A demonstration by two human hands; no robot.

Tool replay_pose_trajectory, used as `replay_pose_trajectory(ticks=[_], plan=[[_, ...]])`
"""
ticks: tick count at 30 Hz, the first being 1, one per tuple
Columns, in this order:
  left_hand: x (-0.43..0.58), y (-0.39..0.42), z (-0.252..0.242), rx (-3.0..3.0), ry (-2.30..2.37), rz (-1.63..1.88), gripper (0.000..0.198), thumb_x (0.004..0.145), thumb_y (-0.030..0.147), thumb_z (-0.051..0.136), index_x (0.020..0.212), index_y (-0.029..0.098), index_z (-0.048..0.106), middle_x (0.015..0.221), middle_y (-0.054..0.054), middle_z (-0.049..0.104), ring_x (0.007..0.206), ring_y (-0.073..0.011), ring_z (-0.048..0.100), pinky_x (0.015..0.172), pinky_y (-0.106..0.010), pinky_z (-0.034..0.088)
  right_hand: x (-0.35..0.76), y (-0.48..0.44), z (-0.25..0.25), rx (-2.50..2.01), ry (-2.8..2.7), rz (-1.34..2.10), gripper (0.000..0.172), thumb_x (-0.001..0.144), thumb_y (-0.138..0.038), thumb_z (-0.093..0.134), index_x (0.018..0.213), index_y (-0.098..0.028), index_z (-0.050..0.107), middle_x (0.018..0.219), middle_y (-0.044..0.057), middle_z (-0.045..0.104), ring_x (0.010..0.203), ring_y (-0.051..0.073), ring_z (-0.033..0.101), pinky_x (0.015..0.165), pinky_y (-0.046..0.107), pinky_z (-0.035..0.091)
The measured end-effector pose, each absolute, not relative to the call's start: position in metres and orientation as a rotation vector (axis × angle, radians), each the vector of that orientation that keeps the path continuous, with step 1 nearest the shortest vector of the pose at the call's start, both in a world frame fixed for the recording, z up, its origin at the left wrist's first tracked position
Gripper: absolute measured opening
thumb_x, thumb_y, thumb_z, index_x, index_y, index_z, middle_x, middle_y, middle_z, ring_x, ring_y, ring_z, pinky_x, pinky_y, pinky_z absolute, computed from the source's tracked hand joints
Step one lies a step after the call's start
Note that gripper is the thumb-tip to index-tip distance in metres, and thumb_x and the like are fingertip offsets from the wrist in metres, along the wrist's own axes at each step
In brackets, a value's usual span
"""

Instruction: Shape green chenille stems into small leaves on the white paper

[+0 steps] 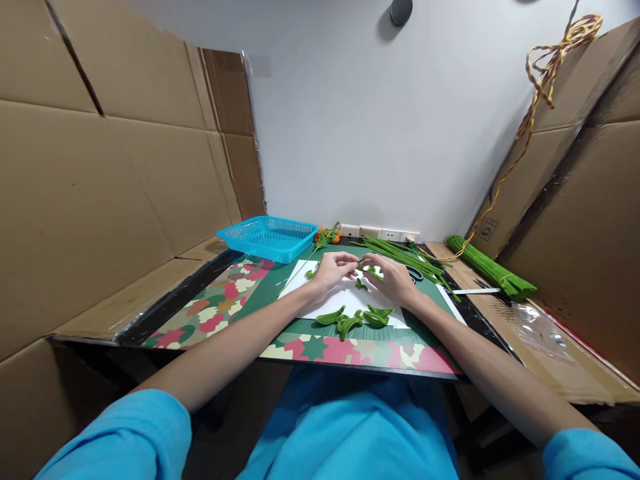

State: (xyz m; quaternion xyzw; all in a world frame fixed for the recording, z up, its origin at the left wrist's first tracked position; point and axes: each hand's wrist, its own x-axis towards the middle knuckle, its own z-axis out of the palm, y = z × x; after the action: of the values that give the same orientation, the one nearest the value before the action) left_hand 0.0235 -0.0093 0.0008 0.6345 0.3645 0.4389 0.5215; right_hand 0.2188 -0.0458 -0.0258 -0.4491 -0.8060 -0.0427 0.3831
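My left hand (334,273) and my right hand (393,279) meet above a white sheet (320,303). Between their closed fingertips is a short green pipe cleaner (361,261), partly hidden by the fingers. A small green twisted piece (361,285) lies on the sheet beneath them. Nearer to me, several leaf shapes bent from green pipe cleaner (350,325) rest along the sheet's front edge. Beyond my right hand is a pile of straight green pipe cleaners (400,253), with the black handle of scissors (415,273) showing beside it.
A blue plastic basket (274,257) stands at the back left, next to an orange flower on a green stem (327,235). To the right lie a tied green pipe-cleaner bundle (487,268) and a clear plastic bag (543,330). Cardboard walls (115,180) flank the table.
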Motion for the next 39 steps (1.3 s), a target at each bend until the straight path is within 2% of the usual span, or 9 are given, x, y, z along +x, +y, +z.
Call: replay_pose_trajectory(ticks=[9,15,19,23,26,30,35,39], plan=[[0.024,-0.01,0.001,1.585,0.875,1.04,0.024,0.073,0.026,0.078,0.088,0.01,0.071,0.072,-0.004,0.07,0.061,-0.0097,0.065,0.062,-0.022,0.054,0.22,-0.043,-0.028,-1.166,-2.041,-0.14,0.026,0.094,-0.026,0.066,0.12,-0.023,0.062,0.112,0.008,0.072,0.098,0.023,0.067,0.075,0.032,0.05],[0.024,-0.009,-0.003,1.564,0.858,1.019,0.023,0.075,0.025,0.077,0.092,0.011,0.07,0.07,-0.005,0.071,0.064,-0.0116,0.068,0.065,-0.023,0.057,0.221,-0.043,-0.026,-1.107,-2.009,-0.069,0.017,0.091,-0.022,0.067,0.108,-0.022,0.066,0.1,0.007,0.071,0.091,0.022,0.064,0.073,0.032,0.049],[0.025,-0.01,-0.001,1.548,0.837,0.998,0.028,0.075,0.026,0.078,0.098,0.011,0.076,0.077,-0.007,0.075,0.064,-0.0106,0.068,0.066,-0.023,0.057,0.222,-0.04,-0.028,-1.068,-1.957,0.025,0.014,0.089,-0.021,0.067,0.104,-0.022,0.067,0.095,0.005,0.071,0.084,0.019,0.064,0.07,0.03,0.049],[0.023,-0.008,0.0,1.563,0.836,0.943,0.039,0.073,0.031,0.082,0.106,0.01,0.078,0.085,-0.012,0.078,0.069,-0.0137,0.07,0.066,-0.025,0.057,0.223,-0.034,-0.031,-1.024,-1.904,0.124,0.015,0.088,-0.023,0.066,0.103,-0.022,0.067,0.093,0.004,0.072,0.079,0.018,0.065,0.068,0.029,0.051],[0.02,-0.008,0.0,1.785,0.821,0.936,0.043,0.074,0.031,0.08,0.112,0.011,0.077,0.097,-0.013,0.079,0.079,-0.0161,0.072,0.073,-0.026,0.057,0.223,-0.032,-0.032,-1.015,-1.882,0.155,0.015,0.087,-0.023,0.067,0.102,-0.021,0.067,0.09,0.004,0.072,0.076,0.017,0.064,0.067,0.029,0.051],[0.016,-0.01,-0.002,2.143,0.884,0.97,0.038,0.08,0.031,0.074,0.116,0.018,0.078,0.102,-0.01,0.079,0.081,-0.0165,0.072,0.075,-0.025,0.055,0.223,-0.034,-0.03,-1.028,-1.922,0.133,0.015,0.087,-0.018,0.067,0.101,-0.021,0.067,0.088,0.003,0.071,0.075,0.017,0.063,0.068,0.029,0.05],[0.014,-0.011,-0.004,2.22,0.896,1.004,0.033,0.084,0.034,0.071,0.112,0.02,0.079,0.106,-0.01,0.078,0.081,-0.0178,0.071,0.077,-0.027,0.053,0.223,-0.038,-0.03,-1.04,-1.959,0.1,0.014,0.088,-0.017,0.067,0.102,-0.021,0.067,0.087,0.003,0.07,0.077,0.017,0.063,0.069,0.029,0.049],[0.013,-0.011,-0.003,2.335,0.877,0.968,0.029,0.086,0.031,0.068,0.111,0.022,0.079,0.101,-0.008,0.079,0.077,-0.0164,0.067,0.074,-0.025,0.048,0.224,-0.035,-0.033,-1.046,-1.968,0.076,0.011,0.088,-0.016,0.067,0.098,-0.021,0.068,0.086,0.003,0.069,0.077,0.018,0.063,0.069,0.029,0.049]])
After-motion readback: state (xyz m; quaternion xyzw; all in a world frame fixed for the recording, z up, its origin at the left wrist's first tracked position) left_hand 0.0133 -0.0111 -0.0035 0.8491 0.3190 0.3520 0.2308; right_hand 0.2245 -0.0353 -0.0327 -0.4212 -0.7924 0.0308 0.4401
